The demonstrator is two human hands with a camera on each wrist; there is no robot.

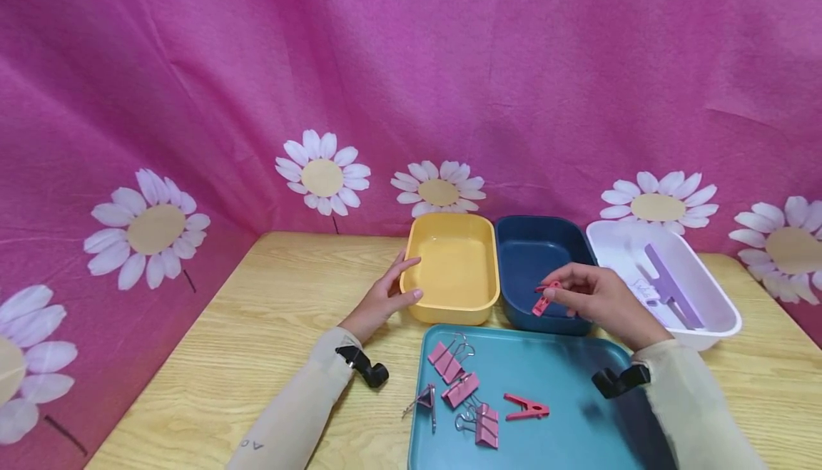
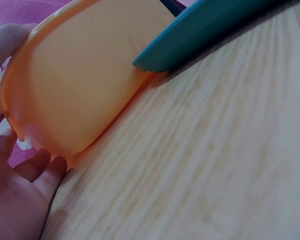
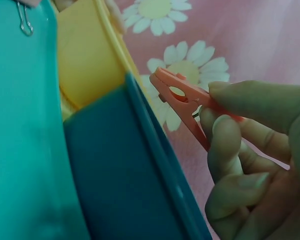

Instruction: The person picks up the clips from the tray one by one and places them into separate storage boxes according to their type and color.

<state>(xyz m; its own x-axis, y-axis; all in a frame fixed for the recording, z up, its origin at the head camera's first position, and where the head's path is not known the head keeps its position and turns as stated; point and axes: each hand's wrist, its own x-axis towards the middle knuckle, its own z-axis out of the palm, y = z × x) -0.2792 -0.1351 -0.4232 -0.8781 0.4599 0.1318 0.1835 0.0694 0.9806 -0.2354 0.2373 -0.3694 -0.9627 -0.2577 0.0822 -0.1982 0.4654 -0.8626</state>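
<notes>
Clothespin [image 3: 192,95], red plastic, pinched in my right hand [image 1: 597,299], wants gentle lowering; left hand [image 1: 383,301] grips rectangular yellow plastic bin [image 1: 452,274].

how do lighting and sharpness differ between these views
Head: brightest, mostly crisp, soft shadows on the teal tray; left wrist: dim, grain smeared on the wooden table; right wrist: dim, red clothespin fairly sharp, blue bin softer.
</notes>
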